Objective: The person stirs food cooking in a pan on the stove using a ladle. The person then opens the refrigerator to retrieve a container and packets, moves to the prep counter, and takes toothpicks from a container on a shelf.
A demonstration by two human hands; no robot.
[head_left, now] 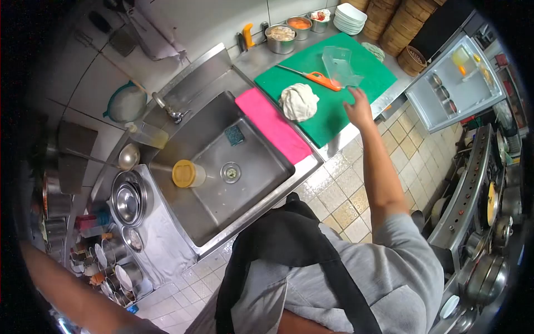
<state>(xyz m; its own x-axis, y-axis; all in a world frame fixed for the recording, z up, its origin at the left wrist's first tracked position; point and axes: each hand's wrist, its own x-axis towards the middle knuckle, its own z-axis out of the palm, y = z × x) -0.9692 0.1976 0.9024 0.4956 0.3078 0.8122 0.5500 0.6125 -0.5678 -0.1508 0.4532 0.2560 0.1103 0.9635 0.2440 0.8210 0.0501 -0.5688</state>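
Observation:
My right hand (359,107) is over the near right part of a green cutting board (378,69), thumb and fingers apart, with nothing visible in it. Just beyond its fingertips is a clear plastic container (337,62); whether they touch is unclear. An orange-handled tool with a thin dark shaft (322,80), resembling a long gas lighter, lies beside that container. To the left a crumpled white cloth (299,102) rests on the board. My left forearm (72,289) stretches toward the lower left edge, and the hand itself is out of view.
A pink cloth (272,125) lies between the board and a steel sink (214,214). The sink holds a yellow-lidded tub (186,173) and a scouring pad (234,135). Metal food pots (281,42) and white plates (350,19) line the back. A fridge door (445,114) hangs open at right.

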